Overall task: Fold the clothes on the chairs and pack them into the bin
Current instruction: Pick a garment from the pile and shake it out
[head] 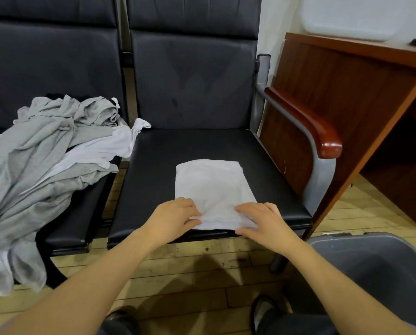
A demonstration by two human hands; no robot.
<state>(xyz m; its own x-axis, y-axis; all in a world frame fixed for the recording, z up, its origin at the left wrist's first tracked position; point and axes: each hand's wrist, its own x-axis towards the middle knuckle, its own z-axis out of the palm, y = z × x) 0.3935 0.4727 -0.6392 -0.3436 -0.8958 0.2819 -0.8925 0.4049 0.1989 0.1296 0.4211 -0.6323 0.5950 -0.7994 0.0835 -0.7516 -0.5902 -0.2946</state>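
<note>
now both hands, left (pixel 175 217) and right (pixel 262 222), pinching folded white cloth's (pixel 214 187) near edge

I see a brown wooden desk (pixel 342 97) right of the seats, a white tray-like object (pixel 351 18) on top, pale wooden floor (pixel 202 281) below, white wall (pixel 274 25) behind, my dark shoes (pixel 262 310) at bottom.

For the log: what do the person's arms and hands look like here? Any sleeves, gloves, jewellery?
Both forearms are bare as far as the frame shows: no sleeves, gloves, watch or bracelets. The left hand and right hand are bare too, with no rings visible.
</note>
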